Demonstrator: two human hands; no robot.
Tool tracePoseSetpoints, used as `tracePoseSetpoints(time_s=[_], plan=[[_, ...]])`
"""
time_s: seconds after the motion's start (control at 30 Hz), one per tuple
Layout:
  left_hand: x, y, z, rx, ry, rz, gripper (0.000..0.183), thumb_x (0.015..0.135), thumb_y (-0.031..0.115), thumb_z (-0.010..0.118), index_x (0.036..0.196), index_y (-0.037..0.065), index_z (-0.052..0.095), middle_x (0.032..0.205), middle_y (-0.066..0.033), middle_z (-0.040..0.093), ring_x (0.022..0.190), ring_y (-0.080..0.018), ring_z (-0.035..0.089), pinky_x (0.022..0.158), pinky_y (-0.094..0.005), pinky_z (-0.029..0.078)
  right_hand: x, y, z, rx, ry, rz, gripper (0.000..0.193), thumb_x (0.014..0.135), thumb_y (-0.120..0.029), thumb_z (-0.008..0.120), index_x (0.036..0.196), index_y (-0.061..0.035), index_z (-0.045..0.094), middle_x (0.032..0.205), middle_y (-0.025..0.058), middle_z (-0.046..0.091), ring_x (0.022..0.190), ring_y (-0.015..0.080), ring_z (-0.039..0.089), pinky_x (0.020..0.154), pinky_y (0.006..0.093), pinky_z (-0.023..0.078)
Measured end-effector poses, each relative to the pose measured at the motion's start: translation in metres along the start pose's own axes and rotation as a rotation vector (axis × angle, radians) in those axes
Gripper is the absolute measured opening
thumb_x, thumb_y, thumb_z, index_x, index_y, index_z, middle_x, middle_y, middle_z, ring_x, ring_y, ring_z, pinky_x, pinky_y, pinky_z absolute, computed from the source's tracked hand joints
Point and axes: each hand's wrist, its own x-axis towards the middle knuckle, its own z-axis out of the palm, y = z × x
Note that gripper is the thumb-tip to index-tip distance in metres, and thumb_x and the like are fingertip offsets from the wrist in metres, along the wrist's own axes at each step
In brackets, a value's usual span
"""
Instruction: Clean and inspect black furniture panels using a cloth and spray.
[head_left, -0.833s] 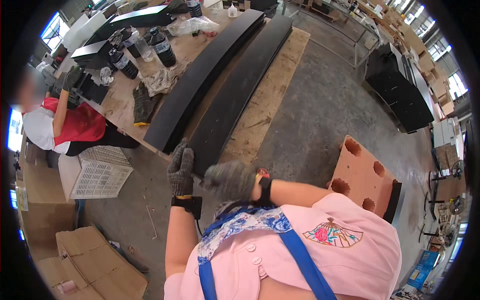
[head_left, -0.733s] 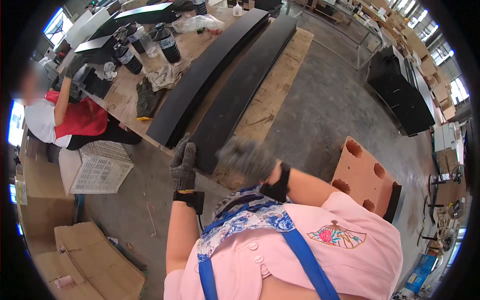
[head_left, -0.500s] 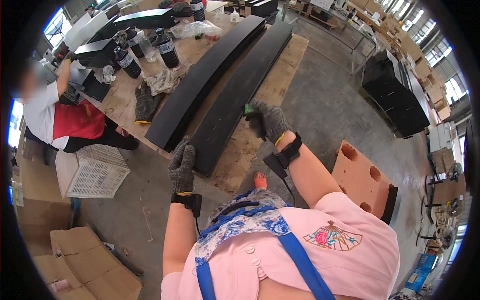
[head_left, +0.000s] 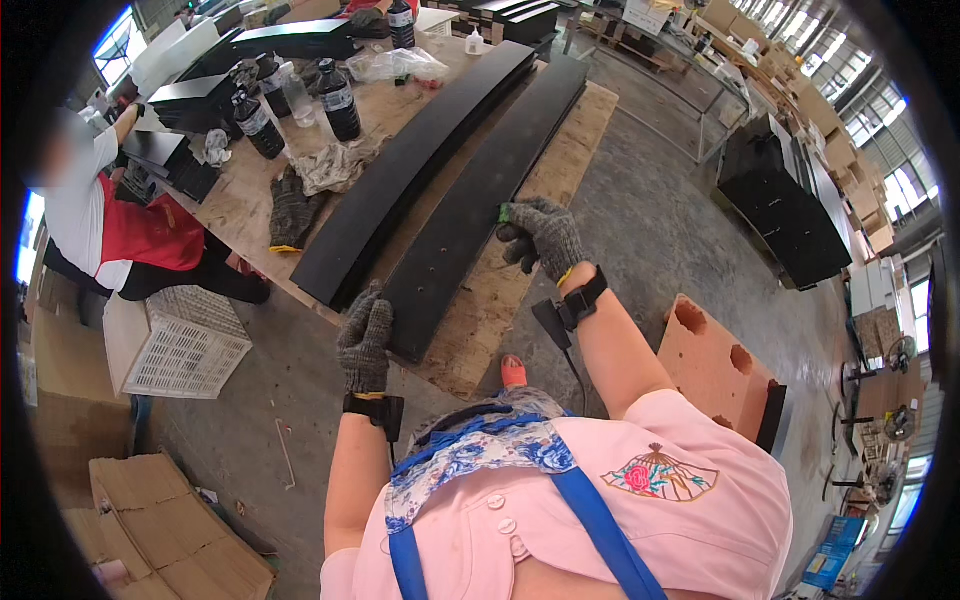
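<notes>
Two long black boards (head_left: 425,170), slightly curved, lie side by side on a worn wooden table. My left hand (head_left: 366,342), in a grey knit glove, grips the near left corner of the right-hand black board (head_left: 470,215). A few small pale marks show on that board's top. My right hand (head_left: 545,238), gloved alike, is at the board's right edge with curled fingers. Between its fingertips shows a small green piece (head_left: 506,212), mostly hidden, its kind unclear. Both wrists wear black strapped devices.
Dark bottles (head_left: 338,103), a crumpled rag (head_left: 332,168) and a loose glove (head_left: 292,212) lie on the wooden table (head_left: 560,165). At left a co-worker (head_left: 140,225) sits beside a white plastic crate (head_left: 190,350). A board with round holes (head_left: 705,350) stands at right, near stacked black panels (head_left: 785,205).
My right hand has shifted slightly away from me along the board's edge, its fingers now less blurred. My left hand keeps its place at the near corner. The view has tilted slightly.
</notes>
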Motion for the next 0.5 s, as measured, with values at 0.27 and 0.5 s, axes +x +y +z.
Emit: tracePoseSetpoints(time_s=[0.27,0.5], plan=[[0.0,-0.002,0.005,-0.082,0.042,-0.075,0.028,0.093,0.009,0.073,0.12,0.003,0.071,0.131,-0.0112,0.066,0.12,-0.02,0.06,0.103,-0.032,0.048,0.005,0.013,0.024,-0.226,0.05,-0.09,0.035,0.094,-0.026,0.068,0.115,0.0011,0.061,0.084,0.0126,0.069,0.051,0.0219,0.066,0.036,0.0317,0.045],[0.001,-0.001,0.005,-0.036,0.038,-0.011,0.027,0.093,0.009,0.072,0.119,0.001,0.072,0.13,-0.012,0.066,0.121,-0.0213,0.06,0.105,-0.0333,0.046,-0.004,0.016,0.013,-0.052,0.086,-0.067,0.03,0.095,-0.028,0.067,0.108,-0.0018,0.06,0.074,0.0102,0.065,0.05,0.0201,0.063,0.04,0.0344,0.044]])
